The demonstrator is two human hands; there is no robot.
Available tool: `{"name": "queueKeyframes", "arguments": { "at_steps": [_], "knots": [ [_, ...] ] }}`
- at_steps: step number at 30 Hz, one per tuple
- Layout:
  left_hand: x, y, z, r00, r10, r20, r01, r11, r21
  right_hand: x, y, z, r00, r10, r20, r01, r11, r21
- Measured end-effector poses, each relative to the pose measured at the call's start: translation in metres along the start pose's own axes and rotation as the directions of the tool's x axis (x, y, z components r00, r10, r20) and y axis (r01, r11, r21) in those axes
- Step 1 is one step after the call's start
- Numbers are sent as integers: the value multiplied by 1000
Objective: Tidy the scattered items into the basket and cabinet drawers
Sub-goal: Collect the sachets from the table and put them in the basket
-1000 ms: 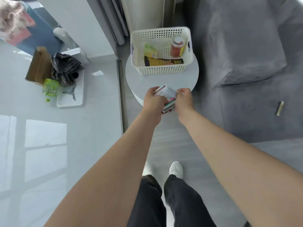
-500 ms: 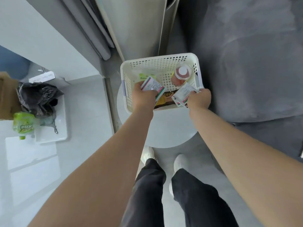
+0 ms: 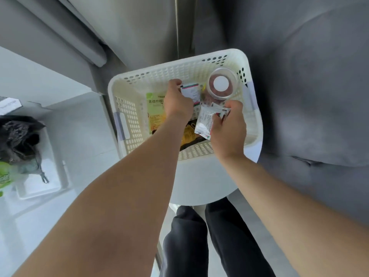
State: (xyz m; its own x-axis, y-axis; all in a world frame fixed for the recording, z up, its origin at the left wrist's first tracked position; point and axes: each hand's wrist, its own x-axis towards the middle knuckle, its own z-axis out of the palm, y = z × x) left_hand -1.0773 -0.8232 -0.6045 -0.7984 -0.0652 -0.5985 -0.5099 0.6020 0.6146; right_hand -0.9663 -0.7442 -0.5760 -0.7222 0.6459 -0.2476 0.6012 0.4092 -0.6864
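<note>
A white perforated basket (image 3: 127,108) stands on a small round white table (image 3: 201,180). Both my hands are inside its rim. My left hand (image 3: 176,100) grips a small white sachet (image 3: 191,92) with red and green edging. My right hand (image 3: 227,124) pinches a second white sachet (image 3: 205,121) by its top edge. In the basket lie a green and yellow packet (image 3: 154,108), a dark and yellow bag (image 3: 189,136) and a clear jar with a white lid (image 3: 220,83) holding something red.
A grey sofa (image 3: 309,96) runs along the right. At the left a white tray (image 3: 46,176) on the pale floor carries a black plastic bag (image 3: 18,136) and a green pouch (image 3: 4,176). My dark trouser legs (image 3: 209,236) show below the table.
I have stepped close to the table, and the basket fills more of the view. Both hands, each with a sachet, have moved from the basket's front rim to deep inside it.
</note>
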Motion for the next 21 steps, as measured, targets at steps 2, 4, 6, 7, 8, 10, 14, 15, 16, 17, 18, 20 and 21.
{"name": "queueKeyframes", "arguments": {
  "at_steps": [2, 4, 6, 7, 8, 10, 14, 15, 16, 17, 18, 20, 21],
  "knots": [
    [3, -4, 6, 994, 110, 23, -112, 973, 203, -3, 6, 3, 1000, -20, 12, 20, 1000, -9],
    [4, -11, 12, 953, 302, -16, -256, 834, 488, -4, 10, 5, 1000, -10, 18, 10, 1000, 2],
    [5, -17, 13, 912, 392, -118, -239, 743, 626, -5, 11, 5, 999, 17, 27, -17, 1000, 6],
    [4, -16, 13, 925, 355, -135, -203, 762, 615, -5, 12, 4, 999, 34, 31, -35, 999, 7],
    [5, -16, 13, 945, 307, -113, -185, 786, 590, -4, 11, 4, 998, 55, 30, -55, 998, 11],
    [8, -12, 15, 962, 264, -69, -180, 803, 568, -1, 10, 4, 994, 106, 21, -106, 994, 35],
    [16, 0, 13, 969, 247, 20, -214, 794, 569, 5, 12, 4, 982, 185, 37, -187, 982, 38],
    [18, 2, 12, 967, 245, 67, -236, 766, 598, 6, 12, 4, 980, 194, 48, -196, 980, 22],
    [19, 3, 9, 964, 247, 98, -255, 751, 610, 8, 12, 5, 976, 210, 53, -211, 977, 16],
    [17, 4, 6, 959, 257, 120, -276, 744, 609, 9, 12, 5, 969, 242, 52, -244, 969, 25],
    [15, 4, 2, 950, 288, 125, -303, 740, 600, 11, 11, 4, 959, 281, 43, -283, 958, 44],
    [7, -2, -4, 906, 415, 84, -379, 707, 598, 14, 10, 4, 937, 350, 25, -351, 933, 81],
    [2, -8, -6, 878, 475, 53, -406, 683, 607, 15, 9, 4, 929, 371, 16, -370, 924, 96]
  ]
}}
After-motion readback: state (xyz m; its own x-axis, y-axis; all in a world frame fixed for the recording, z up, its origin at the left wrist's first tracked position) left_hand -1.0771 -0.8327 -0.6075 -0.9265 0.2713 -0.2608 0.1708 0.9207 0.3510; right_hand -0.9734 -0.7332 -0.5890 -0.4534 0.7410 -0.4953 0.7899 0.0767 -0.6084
